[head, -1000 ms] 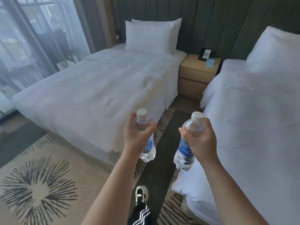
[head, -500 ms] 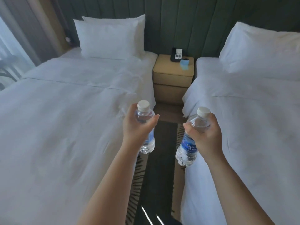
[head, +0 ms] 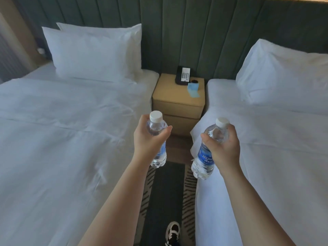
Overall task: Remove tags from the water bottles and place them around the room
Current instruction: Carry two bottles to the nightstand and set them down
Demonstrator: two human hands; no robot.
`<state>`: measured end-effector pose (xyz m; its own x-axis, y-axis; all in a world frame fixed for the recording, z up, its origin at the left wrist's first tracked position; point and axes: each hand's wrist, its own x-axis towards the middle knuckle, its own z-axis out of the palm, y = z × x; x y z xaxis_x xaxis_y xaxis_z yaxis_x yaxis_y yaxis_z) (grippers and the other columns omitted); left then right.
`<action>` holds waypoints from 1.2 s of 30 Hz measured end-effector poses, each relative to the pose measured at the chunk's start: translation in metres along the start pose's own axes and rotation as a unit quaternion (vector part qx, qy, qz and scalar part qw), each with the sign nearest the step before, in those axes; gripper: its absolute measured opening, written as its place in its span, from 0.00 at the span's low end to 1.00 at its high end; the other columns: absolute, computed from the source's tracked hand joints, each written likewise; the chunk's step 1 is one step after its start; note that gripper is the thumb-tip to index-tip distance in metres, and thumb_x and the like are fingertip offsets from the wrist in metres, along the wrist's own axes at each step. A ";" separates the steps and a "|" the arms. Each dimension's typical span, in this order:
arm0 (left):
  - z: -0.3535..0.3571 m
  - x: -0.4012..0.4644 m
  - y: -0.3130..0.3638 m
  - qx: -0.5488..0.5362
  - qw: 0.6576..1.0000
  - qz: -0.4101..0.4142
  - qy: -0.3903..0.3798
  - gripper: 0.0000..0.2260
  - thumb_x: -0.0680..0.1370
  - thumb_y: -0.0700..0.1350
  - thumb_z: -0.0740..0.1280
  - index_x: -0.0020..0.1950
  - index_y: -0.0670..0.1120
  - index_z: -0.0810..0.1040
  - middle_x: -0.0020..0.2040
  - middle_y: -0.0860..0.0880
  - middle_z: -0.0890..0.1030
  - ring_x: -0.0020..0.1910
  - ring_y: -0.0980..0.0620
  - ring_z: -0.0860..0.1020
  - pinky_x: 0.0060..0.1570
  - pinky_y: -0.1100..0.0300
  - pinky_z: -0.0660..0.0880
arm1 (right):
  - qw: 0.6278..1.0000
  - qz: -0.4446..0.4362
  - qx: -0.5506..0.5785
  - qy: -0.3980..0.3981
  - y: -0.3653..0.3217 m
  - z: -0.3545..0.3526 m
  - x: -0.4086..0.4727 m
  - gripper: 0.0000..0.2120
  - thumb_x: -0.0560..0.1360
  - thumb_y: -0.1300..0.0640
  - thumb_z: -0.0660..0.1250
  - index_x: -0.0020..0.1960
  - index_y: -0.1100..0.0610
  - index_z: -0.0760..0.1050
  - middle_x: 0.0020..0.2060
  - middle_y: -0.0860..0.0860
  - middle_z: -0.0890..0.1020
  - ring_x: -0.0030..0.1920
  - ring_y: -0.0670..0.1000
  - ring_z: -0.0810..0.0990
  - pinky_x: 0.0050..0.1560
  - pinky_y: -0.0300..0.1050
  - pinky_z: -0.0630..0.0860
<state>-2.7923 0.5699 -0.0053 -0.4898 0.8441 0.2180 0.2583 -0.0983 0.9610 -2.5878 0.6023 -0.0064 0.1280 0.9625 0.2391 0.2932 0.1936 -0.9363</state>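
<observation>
— Clear plastic water bottles, 2: left hand [head: 148,141] wraps one [head: 157,137], right hand [head: 224,148] the blue-labelled other [head: 204,159] — why upright?

— Fingers closed around each, carried toward the tan bedside cabinet [head: 177,102], likely.

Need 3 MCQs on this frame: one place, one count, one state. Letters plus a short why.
1. Where is the phone?
A. on the left bed
B. on the nightstand between the beds
C. on the floor

2. How many bottles are held?
A. one
B. two
C. three

3. The bottle caps are:
A. on
B. off
C. missing

Key: 1 B, the phone sits at the nightstand's back edge. 2 B, the left hand grips the left bottle and the right hand grips the right bottle. 3 A, a white cap tops each bottle.
</observation>
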 end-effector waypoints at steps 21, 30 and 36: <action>0.174 0.405 -0.082 0.001 0.999 -0.041 -0.021 0.16 0.67 0.51 0.75 0.49 0.50 0.73 0.42 0.53 0.81 0.43 0.53 0.82 0.46 0.53 0.80 | 0.999 0.042 0.008 -0.001 0.084 0.162 0.404 0.21 0.67 0.52 0.76 0.54 0.43 0.70 0.45 0.35 0.78 0.48 0.30 0.76 0.36 0.26 0.73; 0.232 0.606 -0.120 -0.006 0.996 -0.066 -0.060 0.18 0.66 0.53 0.74 0.51 0.52 0.73 0.45 0.53 0.81 0.46 0.52 0.82 0.45 0.59 0.79 | 0.996 0.081 -0.032 0.006 0.100 0.261 0.588 0.20 0.66 0.46 0.75 0.50 0.35 0.66 0.44 0.29 0.76 0.48 0.32 0.76 0.43 0.40 0.75; 0.256 0.689 -0.147 0.013 0.994 -0.087 -0.069 0.18 0.69 0.49 0.76 0.53 0.49 0.73 0.47 0.51 0.80 0.47 0.49 0.81 0.45 0.60 0.78 | 0.995 0.093 -0.016 -0.013 0.113 0.308 0.666 0.21 0.67 0.50 0.75 0.46 0.28 0.68 0.43 0.26 0.76 0.47 0.28 0.76 0.39 0.35 0.72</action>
<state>-2.9543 1.3007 -0.0396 -0.4098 0.9119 0.0219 0.2030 0.0677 0.9768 -2.7610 1.3234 -0.0325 0.1592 0.9857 0.0548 0.2963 0.0052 -0.9551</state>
